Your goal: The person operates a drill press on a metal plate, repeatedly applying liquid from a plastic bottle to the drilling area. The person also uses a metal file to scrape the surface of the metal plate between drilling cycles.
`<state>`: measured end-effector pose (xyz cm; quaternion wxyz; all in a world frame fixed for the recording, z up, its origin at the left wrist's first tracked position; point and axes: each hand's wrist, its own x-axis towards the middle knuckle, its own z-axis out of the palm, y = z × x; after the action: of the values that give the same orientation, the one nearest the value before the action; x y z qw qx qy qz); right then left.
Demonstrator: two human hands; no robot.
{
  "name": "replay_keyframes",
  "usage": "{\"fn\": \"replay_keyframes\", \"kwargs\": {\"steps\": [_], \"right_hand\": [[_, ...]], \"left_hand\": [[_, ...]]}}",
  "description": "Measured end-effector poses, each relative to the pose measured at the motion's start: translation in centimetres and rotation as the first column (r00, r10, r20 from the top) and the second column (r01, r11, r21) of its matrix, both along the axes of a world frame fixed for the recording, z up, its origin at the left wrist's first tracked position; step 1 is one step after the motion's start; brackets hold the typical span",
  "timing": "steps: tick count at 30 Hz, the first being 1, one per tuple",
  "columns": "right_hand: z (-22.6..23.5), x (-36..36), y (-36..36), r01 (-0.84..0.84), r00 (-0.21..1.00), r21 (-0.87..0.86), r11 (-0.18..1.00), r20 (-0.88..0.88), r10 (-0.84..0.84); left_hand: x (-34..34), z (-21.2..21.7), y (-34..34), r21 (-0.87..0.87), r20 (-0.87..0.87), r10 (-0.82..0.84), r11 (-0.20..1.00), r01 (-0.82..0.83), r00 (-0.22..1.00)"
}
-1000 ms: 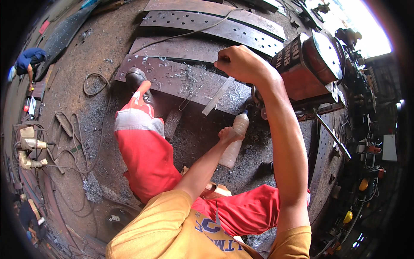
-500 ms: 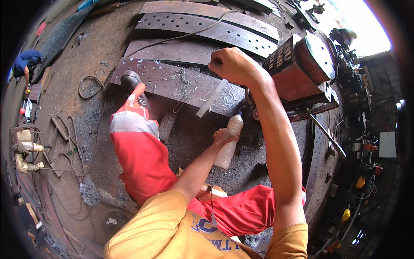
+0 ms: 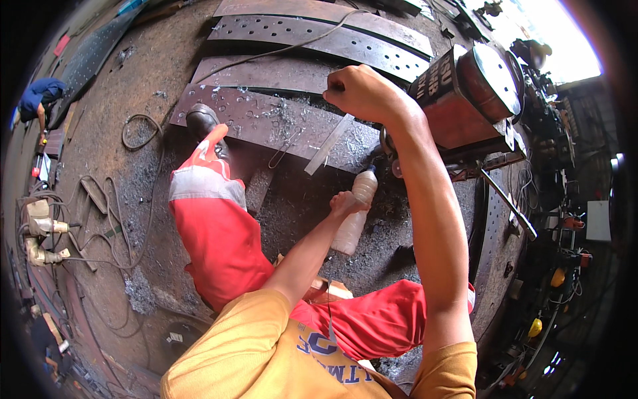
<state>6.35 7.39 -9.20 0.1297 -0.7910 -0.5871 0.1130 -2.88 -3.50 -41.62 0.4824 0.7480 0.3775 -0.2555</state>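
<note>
My left hand [image 3: 347, 202] is wrapped round a translucent plastic bottle [image 3: 351, 231]. The bottle is tilted, its neck toward the foot of a red drilling machine [image 3: 452, 100] above the steel plate [image 3: 266, 126]. Beside the machine, my right hand [image 3: 365, 93] is curled into a fist over the plate's far side; whatever lies inside its fingers is hidden. A flat metal strip [image 3: 329, 145] lies across the plate's near edge, between the two hands. Grey metal shavings are scattered on the plate, and a thin bent wire [image 3: 282, 151] hangs at its edge.
Behind lie more drilled steel plates [image 3: 319, 36] with a cable over them. A lever [image 3: 508, 205] sticks out at the machine's right. Cables and plug connectors [image 3: 43, 226] lie on the left floor. A co-worker in blue [image 3: 40, 96] bends at far left.
My right fist has risen slightly with its forearm. The left hand still grips the bottle, which is tilted toward the machine's foot and has shifted only slightly.
</note>
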Motion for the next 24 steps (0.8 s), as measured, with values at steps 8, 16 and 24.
{"fn": "replay_keyframes", "kwargs": {"steps": [8,16,24], "right_hand": [[0.57,-0.18,0.08,0.054,0.998,-0.044,0.998,-0.029,-0.055],[0.21,0.03,-0.11,0.017,0.999,-0.008,1.0,-0.04,-0.018],[0.51,-0.2,0.03,0.012,0.998,-0.02,1.0,-0.058,-0.013]], "left_hand": [[-0.16,-0.05,0.25,-0.026,0.022,-0.036,0.999,0.036,0.999],[-0.03,-0.48,0.3,-0.027,0.022,-0.035,0.999,0.036,0.999],[0.02,-0.31,0.37,-0.01,-0.001,-0.022,1.0,0.022,1.0]]}}
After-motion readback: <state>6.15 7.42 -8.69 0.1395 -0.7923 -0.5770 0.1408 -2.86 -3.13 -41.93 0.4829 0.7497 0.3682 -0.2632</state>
